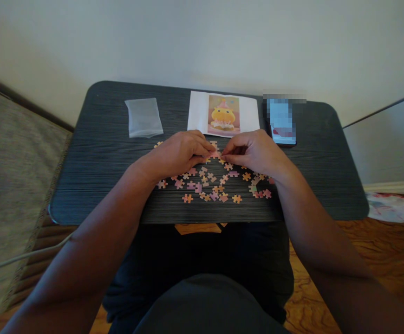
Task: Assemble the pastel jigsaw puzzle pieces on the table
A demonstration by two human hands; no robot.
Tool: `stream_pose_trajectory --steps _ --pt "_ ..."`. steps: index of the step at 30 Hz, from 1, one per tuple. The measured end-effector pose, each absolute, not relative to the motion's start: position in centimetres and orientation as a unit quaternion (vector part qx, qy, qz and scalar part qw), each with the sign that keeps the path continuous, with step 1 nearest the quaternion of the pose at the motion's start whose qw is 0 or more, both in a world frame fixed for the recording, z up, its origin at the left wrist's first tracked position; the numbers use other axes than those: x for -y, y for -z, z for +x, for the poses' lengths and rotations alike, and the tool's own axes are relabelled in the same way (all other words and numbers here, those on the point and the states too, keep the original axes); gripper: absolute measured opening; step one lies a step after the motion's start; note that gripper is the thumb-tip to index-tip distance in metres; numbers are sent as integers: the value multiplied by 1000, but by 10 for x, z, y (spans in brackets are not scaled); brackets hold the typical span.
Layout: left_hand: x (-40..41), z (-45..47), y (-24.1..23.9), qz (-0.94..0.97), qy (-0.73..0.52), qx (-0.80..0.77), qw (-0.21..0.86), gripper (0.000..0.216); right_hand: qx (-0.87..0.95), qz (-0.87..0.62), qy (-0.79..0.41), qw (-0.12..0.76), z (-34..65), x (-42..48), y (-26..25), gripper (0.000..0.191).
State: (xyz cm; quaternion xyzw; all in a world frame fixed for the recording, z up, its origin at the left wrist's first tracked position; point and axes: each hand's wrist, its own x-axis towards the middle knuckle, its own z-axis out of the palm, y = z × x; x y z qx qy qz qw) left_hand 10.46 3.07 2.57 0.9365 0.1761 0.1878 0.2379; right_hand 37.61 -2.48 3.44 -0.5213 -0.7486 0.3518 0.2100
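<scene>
My left hand (pixel 181 152) and my right hand (pixel 254 150) meet at the middle of a small dark table (pixel 97 153). Both have their fingertips pinched together on small pink jigsaw pieces (pixel 217 153) between them. Several loose orange, pink and purple puzzle pieces (pixel 216 188) lie scattered on the table under and in front of my hands. Just behind the hands lies a white sheet with a reference picture (pixel 223 114) of a yellow character.
A clear plastic bag (pixel 143 118) lies at the back left of the table. A phone (pixel 282 123) rests at the back right. A pale wall stands behind the table. Wooden floor, a rug and a white cable (pixel 21 256) lie around it.
</scene>
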Motion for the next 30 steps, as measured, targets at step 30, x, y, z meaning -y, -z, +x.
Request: stream_pose_trajectory --steps 30 --pt "-30 104 -26 942 -175 -177 223 31 724 -505 -410 230 380 23 -34 8"
